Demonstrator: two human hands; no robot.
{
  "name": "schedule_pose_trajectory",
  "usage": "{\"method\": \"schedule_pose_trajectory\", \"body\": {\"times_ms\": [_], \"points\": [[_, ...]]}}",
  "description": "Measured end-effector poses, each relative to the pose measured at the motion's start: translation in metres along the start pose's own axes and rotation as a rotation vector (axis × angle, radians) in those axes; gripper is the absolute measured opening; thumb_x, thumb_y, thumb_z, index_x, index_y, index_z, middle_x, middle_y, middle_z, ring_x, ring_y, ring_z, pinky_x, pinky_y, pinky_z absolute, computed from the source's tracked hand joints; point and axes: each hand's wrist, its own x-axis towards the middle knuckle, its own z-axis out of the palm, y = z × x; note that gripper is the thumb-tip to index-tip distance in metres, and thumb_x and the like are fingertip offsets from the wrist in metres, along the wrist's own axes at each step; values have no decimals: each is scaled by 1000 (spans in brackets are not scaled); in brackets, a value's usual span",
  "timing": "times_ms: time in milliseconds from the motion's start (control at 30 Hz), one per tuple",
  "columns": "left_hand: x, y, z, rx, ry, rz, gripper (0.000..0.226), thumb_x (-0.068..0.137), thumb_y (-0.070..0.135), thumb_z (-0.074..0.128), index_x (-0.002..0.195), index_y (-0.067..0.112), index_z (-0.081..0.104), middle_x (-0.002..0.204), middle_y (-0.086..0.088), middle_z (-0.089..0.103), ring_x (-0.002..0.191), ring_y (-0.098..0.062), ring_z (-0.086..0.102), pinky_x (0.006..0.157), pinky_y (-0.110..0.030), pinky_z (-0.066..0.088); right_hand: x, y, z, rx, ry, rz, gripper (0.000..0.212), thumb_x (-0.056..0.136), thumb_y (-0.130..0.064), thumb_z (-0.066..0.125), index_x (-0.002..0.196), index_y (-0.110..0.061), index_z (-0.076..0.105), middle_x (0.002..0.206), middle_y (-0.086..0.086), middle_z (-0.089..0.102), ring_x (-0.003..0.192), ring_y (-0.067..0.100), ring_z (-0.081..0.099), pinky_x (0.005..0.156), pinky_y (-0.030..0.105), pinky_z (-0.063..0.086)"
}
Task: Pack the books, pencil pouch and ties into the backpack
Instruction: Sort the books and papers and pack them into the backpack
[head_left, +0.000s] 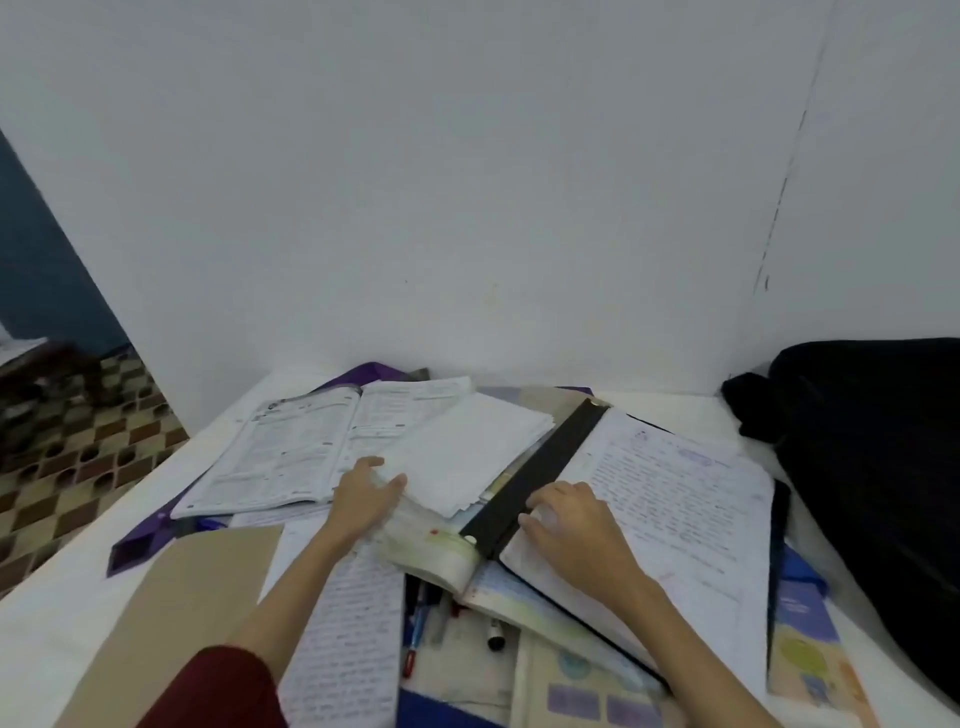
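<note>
Several open books and papers lie heaped on a white table (62, 613). My left hand (363, 496) grips the near edge of a white paper stack (467, 452). My right hand (571, 519) rests with curled fingers on the handwritten page of an open binder (675, 499) with a black spine strip (535, 473). An open printed textbook (280, 447) lies to the left. A purple tie (140, 545) pokes out from under the books. The black backpack (872, 467) sits at the right edge. Pens (421, 623) lie under the binder's near edge.
A brown cardboard sheet (187, 597) and a handwritten page (348, 639) lie near my left arm. A colourful blue booklet (805, 644) sticks out at the right. A white wall stands right behind the table; checkered floor (78, 447) shows at left.
</note>
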Motion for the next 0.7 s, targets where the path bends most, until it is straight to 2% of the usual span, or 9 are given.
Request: {"method": "schedule_pose_trajectory", "body": {"times_ms": [67,167,233,300,367,467,567,633,700], "points": [[13,-7,-12,-243,-43,-58,52,91,31,60,135,15,38,129,-9,47,109,-26,52,83,-31,44,18,-27,26,-66,-34,37,32,96,-41,43,119,-22,55,126,-7,52,115,19,42,93,31,34],[37,-3,-22,-652,-45,-236,55,89,27,64,135,18,35,124,-10,45,108,-29,53,89,-38,47,26,-42,50,-178,-2,115,33,96,-45,40,115,-23,55,125,-5,53,108,20,45,89,33,30],[55,-4,-33,-879,-30,-367,47,88,14,64,129,6,43,108,-11,49,82,-21,55,66,-26,52,27,-48,60,-185,85,163,30,95,-46,43,109,-24,58,119,-7,55,103,19,48,87,33,29],[62,-8,-38,-1041,-150,-440,20,89,6,61,108,0,54,83,-12,53,60,-13,47,41,-17,45,27,-51,63,-138,154,194,26,94,-45,46,100,-23,61,110,-8,58,96,17,51,84,32,31],[59,-11,-40,-1071,-320,-440,5,89,6,61,88,4,56,70,-7,52,52,-10,46,38,-16,42,27,-52,61,-46,174,219,26,94,-43,49,91,-22,64,98,-7,63,88,17,55,80,32,35],[59,-3,-40,-985,-385,-322,10,89,6,60,80,7,56,70,-5,54,53,-11,53,44,-19,46,28,-56,49,96,116,281,33,94,-43,49,79,-19,65,78,-5,62,73,13,56,66,25,39],[56,21,-45,-811,-300,-128,5,91,6,56,88,7,59,79,-6,61,68,-16,59,58,-26,52,36,-59,28,316,96,414,49,94,-45,48,67,-5,55,59,-3,45,57,12,42,53,22,28],[47,39,-50,-766,-298,29,8,92,6,56,87,8,62,79,-5,63,71,-16,60,67,-29,55,43,-60,13,463,123,469,50,94,-45,48,76,0,64,66,-2,51,64,11,49,59,20,33],[31,59,-55,-715,-317,213,13,92,6,57,82,7,66,77,-3,62,69,-12,60,70,-28,56,50,-64,-3,599,150,517,40,95,-45,47,93,-12,70,92,-4,66,88,13,60,75,23,40]]}}
